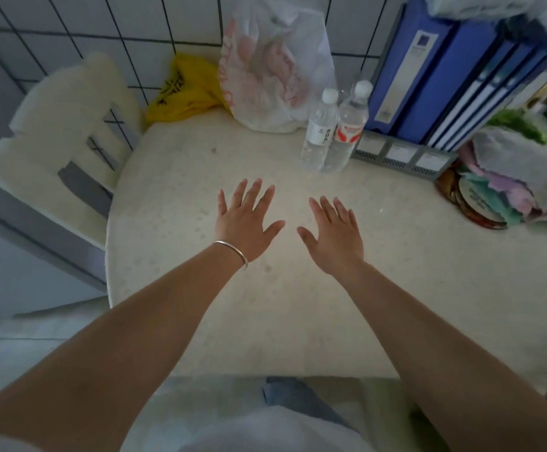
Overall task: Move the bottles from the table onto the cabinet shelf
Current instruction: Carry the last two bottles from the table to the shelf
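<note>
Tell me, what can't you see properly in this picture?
- Cabinet shelf: nowhere in the head view.
- White plastic bag: its contents are a pink blur.
- Left bottle: label print too small to read.
- Blue binders: tops cut off by the upper edge.
- Right bottle: partly hidden behind the left one.

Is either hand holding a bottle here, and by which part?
Nothing is held. The left hand and right hand are open above the table; both bottles stand untouched.
</note>
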